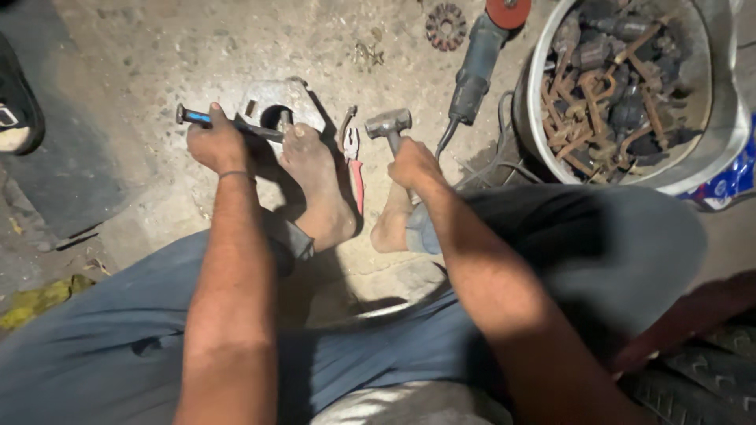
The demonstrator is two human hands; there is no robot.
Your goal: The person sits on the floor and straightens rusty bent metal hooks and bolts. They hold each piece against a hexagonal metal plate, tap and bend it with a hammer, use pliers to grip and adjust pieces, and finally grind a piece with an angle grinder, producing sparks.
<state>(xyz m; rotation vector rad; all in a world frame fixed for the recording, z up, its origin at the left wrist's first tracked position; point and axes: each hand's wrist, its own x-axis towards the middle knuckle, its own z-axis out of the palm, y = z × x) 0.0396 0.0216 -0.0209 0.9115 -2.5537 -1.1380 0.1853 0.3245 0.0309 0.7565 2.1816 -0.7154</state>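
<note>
Two hands: both in fists, each clamped on a tool, well apart L/R.
Legs: grey trousers fill the near frame; person seated low, knees spread, both feet bare on the concrete floor (157,47).
L hand (214,142): fingers wrapped round a dark rod tool w/ blue grip (206,119); rod lies approx. horizontal, tip reaching over the metal block.
Metal block (277,106): grey, flat on floor, round hole in the middle w/ a small part in it (too dim to ID). L foot (315,177) has its toes on the block's near-R edge.
R hand (413,164): closed on the hammer handle; hammer (388,123) head is grey steel, just above the knuckles, held off to the R of the block, not touching it.
Pliers (353,157): red handles, lying on floor betw. L foot and R hand.
R foot (391,224): under the R forearm, partly hidden.
Tyre (693,386): tread at near-R corner.
Angle grinder (476,67): beyond hammer, red disc at far end, cable trailing toward the tub.
Metal tub (701,157): far R, full of rusty scrap parts.
Toothed ring (446,26): far, on floor L of grinder disc.
Shoe (16,110): black, far-L edge, someone else's.
</note>
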